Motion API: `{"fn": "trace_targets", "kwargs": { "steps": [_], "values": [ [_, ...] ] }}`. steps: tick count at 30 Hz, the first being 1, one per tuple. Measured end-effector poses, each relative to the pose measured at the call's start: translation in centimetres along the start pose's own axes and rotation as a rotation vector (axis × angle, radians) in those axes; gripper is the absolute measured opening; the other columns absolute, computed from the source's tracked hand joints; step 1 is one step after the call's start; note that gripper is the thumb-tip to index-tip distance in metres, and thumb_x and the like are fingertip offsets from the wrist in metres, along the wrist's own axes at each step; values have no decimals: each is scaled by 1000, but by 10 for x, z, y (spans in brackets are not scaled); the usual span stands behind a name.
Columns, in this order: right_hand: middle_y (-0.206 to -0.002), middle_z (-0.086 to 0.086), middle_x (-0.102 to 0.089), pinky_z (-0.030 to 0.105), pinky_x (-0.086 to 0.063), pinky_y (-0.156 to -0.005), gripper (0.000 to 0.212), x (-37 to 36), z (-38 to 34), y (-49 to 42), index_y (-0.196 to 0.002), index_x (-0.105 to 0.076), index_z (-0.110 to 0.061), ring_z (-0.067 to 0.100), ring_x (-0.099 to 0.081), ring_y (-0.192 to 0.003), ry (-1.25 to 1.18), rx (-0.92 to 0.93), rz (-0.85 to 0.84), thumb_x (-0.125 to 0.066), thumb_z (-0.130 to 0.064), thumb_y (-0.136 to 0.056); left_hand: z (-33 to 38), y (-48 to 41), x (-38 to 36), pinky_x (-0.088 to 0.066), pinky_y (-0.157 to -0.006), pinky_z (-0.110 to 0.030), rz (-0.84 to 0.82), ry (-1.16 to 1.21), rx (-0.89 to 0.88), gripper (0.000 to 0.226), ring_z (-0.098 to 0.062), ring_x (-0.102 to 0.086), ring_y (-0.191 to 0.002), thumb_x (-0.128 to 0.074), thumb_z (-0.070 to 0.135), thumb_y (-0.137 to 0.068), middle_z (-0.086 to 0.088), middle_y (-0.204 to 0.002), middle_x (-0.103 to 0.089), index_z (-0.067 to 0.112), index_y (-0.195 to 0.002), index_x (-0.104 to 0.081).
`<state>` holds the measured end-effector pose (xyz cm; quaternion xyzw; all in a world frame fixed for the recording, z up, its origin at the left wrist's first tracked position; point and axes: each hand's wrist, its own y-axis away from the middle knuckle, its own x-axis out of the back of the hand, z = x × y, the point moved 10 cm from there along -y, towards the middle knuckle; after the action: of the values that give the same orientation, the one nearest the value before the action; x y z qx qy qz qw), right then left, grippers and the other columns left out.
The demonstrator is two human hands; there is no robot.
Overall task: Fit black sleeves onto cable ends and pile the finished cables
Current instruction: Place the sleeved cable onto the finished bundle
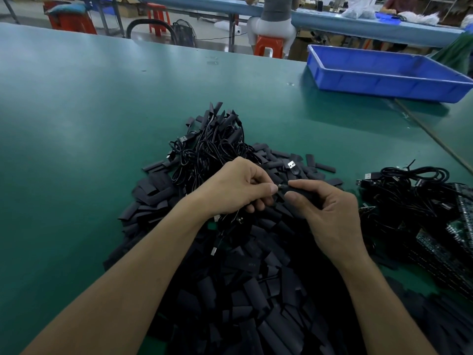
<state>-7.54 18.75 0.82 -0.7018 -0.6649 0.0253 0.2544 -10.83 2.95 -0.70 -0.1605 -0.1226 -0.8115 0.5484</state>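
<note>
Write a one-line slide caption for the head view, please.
Left hand holds a cable end at the black sleeve pinched in the right hand, above a heap of loose sleeves.

2 bare forearms reach in from the bottom edge and converge at mid-frame. The left hand is knuckles-up with its fingers curled, thumb and forefinger pinching a cable end. The right hand faces it, thumb and forefinger curled round a black sleeve. The fingertips of the 2 hands nearly touch.
</note>
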Motion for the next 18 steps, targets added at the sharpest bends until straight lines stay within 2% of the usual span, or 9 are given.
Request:
{"fn": "trace_targets", "kwargs": {
  "steps": [2,6,8,11,14,18],
  "values": [
    [-87,-19,-74,17,-51,-76,16,2,-1,0,-93,-73,-40,2,-70,-82,19,11,22,-77,-32,-80,1,0,0,-51,-55,-18,-3,-2,-3,15,-8,-68,-62,-67,19,-96,0,-71,-74,13,-83,-73],
    [-81,-13,-75,29,-56,-73,15,4,1,0,-91,-74,-35,8,-71,-76,16,5,45,-76,-21,-85,1,0,-1,-51,-55,-18,-6,17,-2,13,-7,-67,-62,-68,18,-95,-1,-72,-75,11,-85,-73],
    [-79,-10,-75,30,-57,-72,15,4,2,0,-90,-74,-33,10,-71,-74,-7,-4,45,-76,-19,-86,2,0,0,-51,-54,-18,-7,15,-6,13,-7,-67,-61,-68,18,-95,0,-71,-75,12,-85,-73],
    [-81,-9,-76,27,-56,-74,17,2,1,-1,-91,-75,-33,10,-71,-77,-27,-10,29,-78,-18,-83,3,1,0,-51,-54,-18,-5,6,-13,13,-7,-67,-61,-68,17,-95,-1,-71,-74,11,-85,-73],
    [-88,-12,-76,19,-54,-79,23,-2,-1,-1,-96,-75,-31,5,-71,-86,-11,-6,-20,-80,-15,-80,4,2,-3,-51,-55,-18,-17,-6,-14,13,-8,-68,-62,-67,16,-95,-3,-72,-74,11,-85,-73],
    [-89,-16,-76,20,-54,-82,20,-2,-4,0,-94,-74,-34,3,-71,-88,30,22,-3,-79,-18,-82,5,2,-6,-50,-55,-19,-35,7,-2,14,-8,-68,-63,-65,14,-96,-3,-72,-74,10,-85,-72]
  ]
}}
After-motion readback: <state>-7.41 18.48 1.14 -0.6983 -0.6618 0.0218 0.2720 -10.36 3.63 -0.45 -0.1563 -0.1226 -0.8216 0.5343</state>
